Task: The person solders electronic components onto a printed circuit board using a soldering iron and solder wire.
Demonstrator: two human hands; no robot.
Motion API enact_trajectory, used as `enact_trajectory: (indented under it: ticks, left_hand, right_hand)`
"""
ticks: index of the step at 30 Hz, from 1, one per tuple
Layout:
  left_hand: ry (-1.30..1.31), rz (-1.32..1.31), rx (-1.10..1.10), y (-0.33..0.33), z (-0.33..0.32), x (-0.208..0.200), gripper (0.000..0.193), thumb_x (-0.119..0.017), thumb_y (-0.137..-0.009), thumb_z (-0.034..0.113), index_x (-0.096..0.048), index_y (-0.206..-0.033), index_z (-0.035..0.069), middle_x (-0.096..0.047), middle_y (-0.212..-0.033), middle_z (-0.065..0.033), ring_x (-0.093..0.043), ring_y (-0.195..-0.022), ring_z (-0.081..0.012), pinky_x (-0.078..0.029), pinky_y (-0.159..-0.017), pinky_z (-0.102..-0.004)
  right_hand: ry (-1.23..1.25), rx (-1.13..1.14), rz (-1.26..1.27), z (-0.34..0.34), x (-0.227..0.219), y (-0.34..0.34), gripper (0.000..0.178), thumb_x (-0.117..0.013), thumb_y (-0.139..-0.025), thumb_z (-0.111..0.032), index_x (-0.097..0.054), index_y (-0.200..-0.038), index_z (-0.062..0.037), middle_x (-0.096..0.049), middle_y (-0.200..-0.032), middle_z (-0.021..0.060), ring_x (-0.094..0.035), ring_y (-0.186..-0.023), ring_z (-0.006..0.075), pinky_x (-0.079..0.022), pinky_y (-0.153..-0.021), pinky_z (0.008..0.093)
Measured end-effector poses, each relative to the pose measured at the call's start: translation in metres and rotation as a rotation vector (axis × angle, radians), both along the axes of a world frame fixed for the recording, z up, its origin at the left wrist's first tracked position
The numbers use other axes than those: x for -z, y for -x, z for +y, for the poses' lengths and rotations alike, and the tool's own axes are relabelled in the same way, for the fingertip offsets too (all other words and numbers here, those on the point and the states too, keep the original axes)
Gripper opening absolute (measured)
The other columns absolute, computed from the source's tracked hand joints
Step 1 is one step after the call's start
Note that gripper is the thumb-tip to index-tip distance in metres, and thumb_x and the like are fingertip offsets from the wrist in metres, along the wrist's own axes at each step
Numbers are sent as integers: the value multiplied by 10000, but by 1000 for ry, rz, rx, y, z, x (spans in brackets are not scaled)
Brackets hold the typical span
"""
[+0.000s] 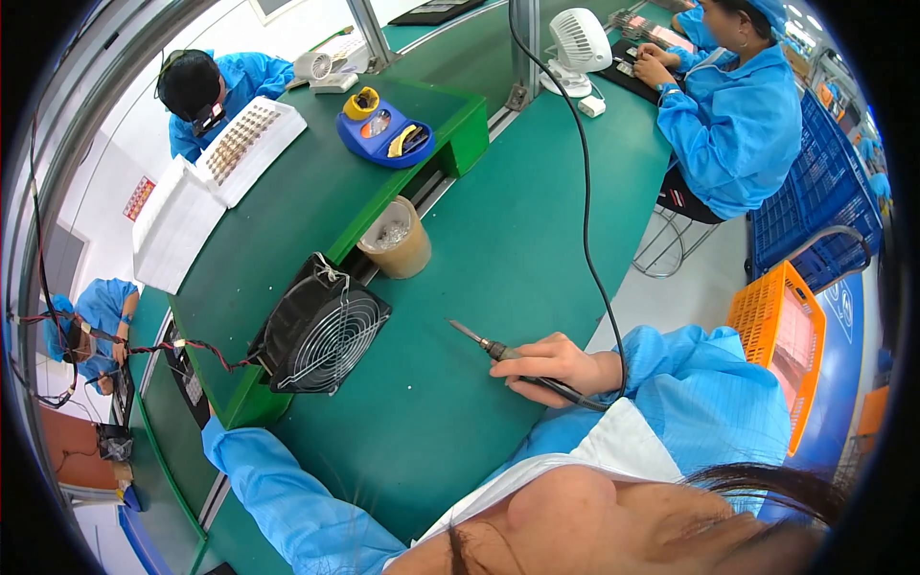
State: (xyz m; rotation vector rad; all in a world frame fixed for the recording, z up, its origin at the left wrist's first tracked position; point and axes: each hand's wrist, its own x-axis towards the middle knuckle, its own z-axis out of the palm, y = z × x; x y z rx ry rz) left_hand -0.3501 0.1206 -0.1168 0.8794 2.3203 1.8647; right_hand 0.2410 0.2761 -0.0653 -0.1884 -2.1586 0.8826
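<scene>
My right hand [554,368] is closed round the handle of a soldering iron [492,347]. Its bare metal tip points up and left, held over the green table mat [479,240]. From the handle's rear a black cable [586,182] loops up past my wrist to the frame above. My left sleeve [273,479] reaches out to the left; the hand at its end is hidden beside the raised green shelf [251,407]. A black fan with a wire guard [331,331] stands between my two arms, against the shelf.
A tan cup [401,244] holds pale scraps. On the shelf are a blue soldering-iron stand [383,134] and a white tray of small parts [251,144]. A white fan [578,48] stands far off. Co-workers in blue sit around; an orange crate [781,335] is at right.
</scene>
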Motion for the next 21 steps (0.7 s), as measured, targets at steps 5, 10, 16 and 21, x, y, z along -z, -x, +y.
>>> enact_trajectory:
  ticks: [5,10,16,21]
  left_hand:
    - [-21,9,-40,-1,0,9,410,-404,-1014,317,-550,-1274,36,-636,-1092,-120,-615,-956,-258,-492,-871,-360]
    - [-52,33,-87,-5,2,1,419,-401,-1017,331,-547,-1277,37,-635,-1084,-117,-616,-950,-256,-494,-868,-361]
    - [-83,61,-167,-4,-3,-14,430,-396,-1020,348,-543,-1280,37,-635,-1075,-113,-617,-944,-254,-495,-863,-361]
    - [-518,-439,-328,-115,20,-78,484,-391,-1018,429,-554,-1244,32,-566,-855,-31,-547,-723,-122,-476,-641,-265]
  right_hand:
    - [-10,24,-43,-1,2,-3,317,-649,-802,29,-629,-1118,4,-665,-841,119,-649,-626,250,-508,-527,308]
    - [3,27,-10,-3,1,-6,310,-644,-818,23,-626,-1127,7,-657,-829,120,-639,-609,253,-499,-517,314]
    - [48,-3,-12,1,-1,6,301,-637,-844,5,-624,-1144,-11,-651,-842,121,-630,-597,258,-489,-507,321]
    - [48,62,7,-1,1,-9,346,-626,-840,12,-597,-1182,-30,-641,-910,132,-618,-601,268,-493,-519,336]
